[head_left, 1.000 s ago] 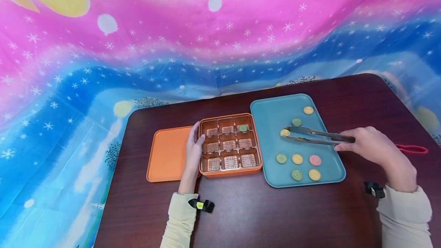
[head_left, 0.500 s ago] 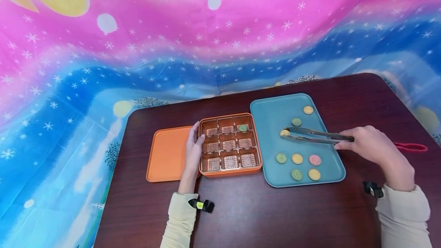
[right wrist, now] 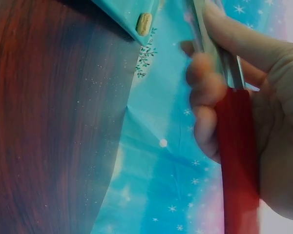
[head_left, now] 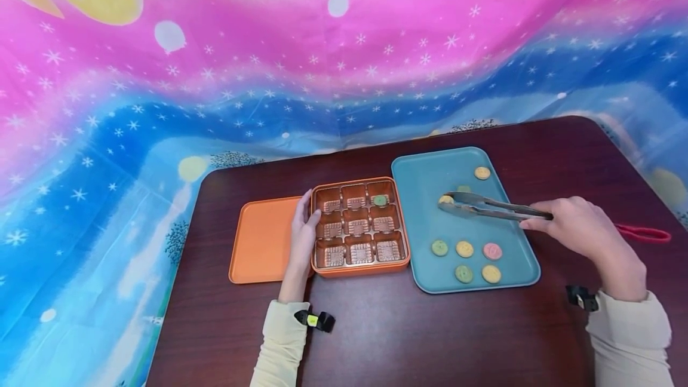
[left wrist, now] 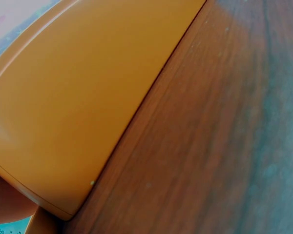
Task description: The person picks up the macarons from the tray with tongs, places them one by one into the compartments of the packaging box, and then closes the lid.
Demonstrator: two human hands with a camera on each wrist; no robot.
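While our right grip point(head_left: 583, 227) curls round the tongs point(head_left: 484, 200), their long axis points nine o'clock toward a yellow cookie point(head_left: 445, 199).

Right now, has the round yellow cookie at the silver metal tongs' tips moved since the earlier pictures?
Yes: in the head view, that round yellow cookie has shifted slightly toward the far edge of the rectangular teal tray.

A wrinkled cream left sleeve point(head_left: 278, 348), bottom left of centre, carries a black wrist strap point(head_left: 324, 322) with a yellow-green tag point(head_left: 311, 320); the cream right sleeve point(head_left: 631, 354), lower right, has a broad cuff point(head_left: 636, 318) and black wrist fitting point(head_left: 582, 297).
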